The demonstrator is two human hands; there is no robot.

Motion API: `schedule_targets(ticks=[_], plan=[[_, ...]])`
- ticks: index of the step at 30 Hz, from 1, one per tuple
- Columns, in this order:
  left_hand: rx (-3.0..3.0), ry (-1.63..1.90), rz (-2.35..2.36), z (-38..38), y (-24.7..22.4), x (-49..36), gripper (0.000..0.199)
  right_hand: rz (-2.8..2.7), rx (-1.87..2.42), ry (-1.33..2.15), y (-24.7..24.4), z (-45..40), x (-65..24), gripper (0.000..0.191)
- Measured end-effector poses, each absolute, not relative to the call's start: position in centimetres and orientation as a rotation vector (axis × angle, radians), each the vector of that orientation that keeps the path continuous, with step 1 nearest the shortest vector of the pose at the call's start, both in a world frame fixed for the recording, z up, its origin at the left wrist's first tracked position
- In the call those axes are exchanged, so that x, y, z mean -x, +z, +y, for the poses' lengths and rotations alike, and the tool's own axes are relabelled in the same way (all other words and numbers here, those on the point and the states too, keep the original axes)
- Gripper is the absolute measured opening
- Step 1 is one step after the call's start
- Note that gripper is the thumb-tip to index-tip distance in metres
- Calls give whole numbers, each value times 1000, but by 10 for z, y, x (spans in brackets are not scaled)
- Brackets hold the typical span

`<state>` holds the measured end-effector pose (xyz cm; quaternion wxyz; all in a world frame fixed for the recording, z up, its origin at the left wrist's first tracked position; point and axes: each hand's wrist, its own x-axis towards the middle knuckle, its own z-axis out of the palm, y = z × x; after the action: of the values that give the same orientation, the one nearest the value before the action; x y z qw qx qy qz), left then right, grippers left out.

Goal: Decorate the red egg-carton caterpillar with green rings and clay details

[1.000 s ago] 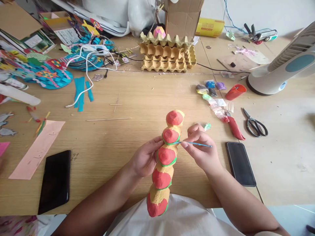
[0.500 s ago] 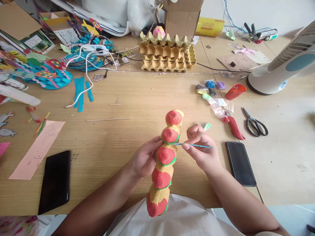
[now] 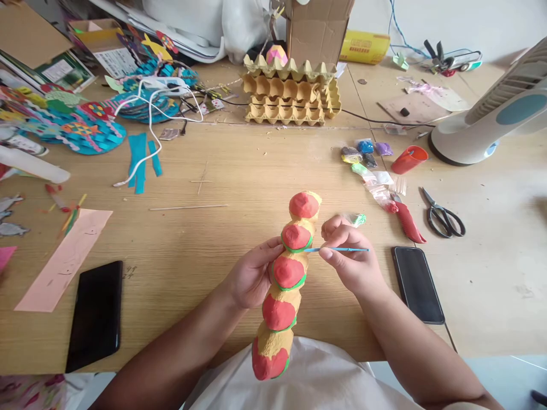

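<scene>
My left hand (image 3: 255,277) grips a strip of egg carton (image 3: 280,296) from its left side, the fingers partly hidden behind it. Red clay caps cover its row of bumps, with thin green clay edges beneath them. Held upright over my lap, the strip leans slightly to the right at its far end. Between thumb and fingers, my right hand (image 3: 352,259) pinches a thin blue modelling tool (image 3: 344,249). Its left tip meets the strip beside the green edge of the second cap from the far end.
Scissors (image 3: 444,219), a red-handled knife (image 3: 408,219) and a phone (image 3: 419,285) lie at the right. Clay packets (image 3: 365,148) and a red cup (image 3: 409,159) sit farther back. Egg cartons (image 3: 286,94) stand at the back; a black tablet (image 3: 94,316) lies left.
The strip has tilted slightly, its far end shifting right and its near end left. My right hand and the blue tool have moved only a little.
</scene>
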<state>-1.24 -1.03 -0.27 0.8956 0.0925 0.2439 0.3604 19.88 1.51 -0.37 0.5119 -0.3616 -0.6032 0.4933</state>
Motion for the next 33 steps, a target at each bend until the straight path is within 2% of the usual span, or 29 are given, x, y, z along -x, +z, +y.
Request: schedule_targets(ticks=[14, 19, 33], plan=[[-158, 759, 514, -10, -3, 12, 11, -1492, 863, 1147, -2, 12, -200, 24], [-160, 777, 501, -10, -4, 11, 11, -1577, 864, 1018, 3, 7, -195, 14], [-154, 793, 504, -10, -5, 10, 10, -1635, 922, 914, 4, 4, -192, 14]])
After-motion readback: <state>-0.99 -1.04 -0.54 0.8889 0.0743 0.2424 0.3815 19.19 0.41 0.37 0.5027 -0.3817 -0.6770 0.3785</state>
